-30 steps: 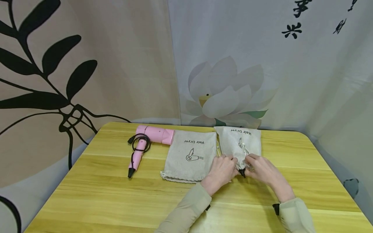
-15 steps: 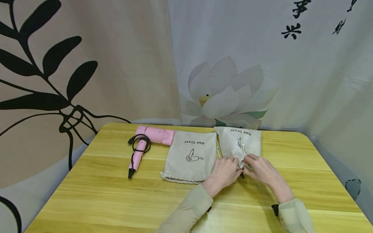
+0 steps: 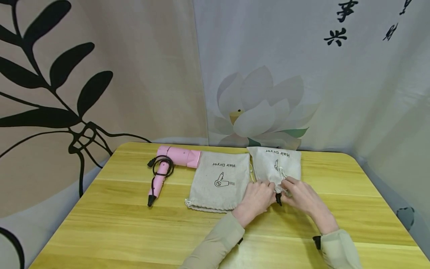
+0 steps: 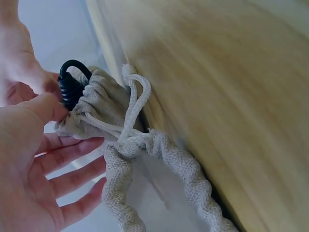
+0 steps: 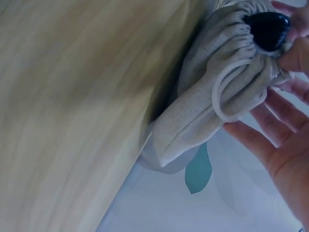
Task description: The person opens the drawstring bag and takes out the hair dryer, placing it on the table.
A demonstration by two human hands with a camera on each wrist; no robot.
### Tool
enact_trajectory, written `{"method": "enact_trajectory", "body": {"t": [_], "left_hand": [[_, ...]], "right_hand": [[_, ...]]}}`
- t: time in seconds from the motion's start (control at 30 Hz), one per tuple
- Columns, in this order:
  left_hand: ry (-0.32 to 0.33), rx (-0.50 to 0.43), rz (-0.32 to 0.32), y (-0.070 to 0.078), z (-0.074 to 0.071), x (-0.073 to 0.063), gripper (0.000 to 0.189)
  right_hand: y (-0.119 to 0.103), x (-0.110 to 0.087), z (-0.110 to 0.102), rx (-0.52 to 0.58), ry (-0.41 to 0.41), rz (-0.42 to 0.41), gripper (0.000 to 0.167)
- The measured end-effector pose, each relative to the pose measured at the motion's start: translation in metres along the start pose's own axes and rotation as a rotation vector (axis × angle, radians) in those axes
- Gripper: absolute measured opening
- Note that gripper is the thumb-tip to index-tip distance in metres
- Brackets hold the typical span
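In the head view, a grey drawstring bag (image 3: 277, 160) printed "Hair Dryer" lies at the table's back right, its gathered mouth toward me. My left hand (image 3: 256, 196) pinches the left side of that mouth between thumb and fingers. Opposite it, my right hand (image 3: 300, 194) pinches the right side. A black ribbed handle end with a bend of cord (image 4: 71, 89) sticks out of the puckered opening in the left wrist view. White drawstring loops (image 5: 224, 92) hang from the cloth in the right wrist view. What fills the bag is otherwise hidden.
Left of the hands, a second grey bag (image 3: 218, 183) lies flat, its front edge near my left wrist. Beside it rests a pink hair dryer (image 3: 178, 155) with a coiled black cord (image 3: 164, 164). The wooden table (image 3: 134, 239) meets a printed curtain (image 3: 161, 74) behind.
The black handle end, mostly covered by my fingers half a second ago, shows between the hands again. Both hands keep their place at the bag's mouth, with small finger shifts.
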State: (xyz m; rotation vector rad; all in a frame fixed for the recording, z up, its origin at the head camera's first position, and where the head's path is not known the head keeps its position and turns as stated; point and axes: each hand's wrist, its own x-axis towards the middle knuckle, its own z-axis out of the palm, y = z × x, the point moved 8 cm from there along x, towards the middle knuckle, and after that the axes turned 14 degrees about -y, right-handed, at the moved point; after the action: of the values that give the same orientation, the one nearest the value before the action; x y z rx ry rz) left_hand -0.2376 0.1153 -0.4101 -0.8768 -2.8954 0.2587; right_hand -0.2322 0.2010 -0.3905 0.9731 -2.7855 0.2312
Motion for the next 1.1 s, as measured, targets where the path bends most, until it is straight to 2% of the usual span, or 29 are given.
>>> {"method": "enact_trajectory", "body": {"t": [0.3, 0.47, 0.73, 1.1], "left_hand": [[-0.024, -0.012, -0.063, -0.0011, -0.0013, 0.0018, 0.024], [-0.04, -0.03, -0.086, -0.0026, -0.0006, 0.0025, 0.023], [-0.034, -0.045, -0.078, -0.0057, 0.0003, 0.0012, 0.02], [0.016, -0.048, -0.047, -0.0077, -0.0014, 0.0, 0.018]], "right_hand": [[-0.0003, -0.0006, -0.0016, -0.012, 0.026, -0.001, 0.023], [0.0016, -0.0014, 0.0, -0.008, 0.005, 0.02, 0.022], [0.0047, -0.0034, 0.0016, -0.001, -0.049, 0.07, 0.022], [0.0056, -0.0026, 0.0065, 0.028, -0.051, 0.077, 0.019]]}}
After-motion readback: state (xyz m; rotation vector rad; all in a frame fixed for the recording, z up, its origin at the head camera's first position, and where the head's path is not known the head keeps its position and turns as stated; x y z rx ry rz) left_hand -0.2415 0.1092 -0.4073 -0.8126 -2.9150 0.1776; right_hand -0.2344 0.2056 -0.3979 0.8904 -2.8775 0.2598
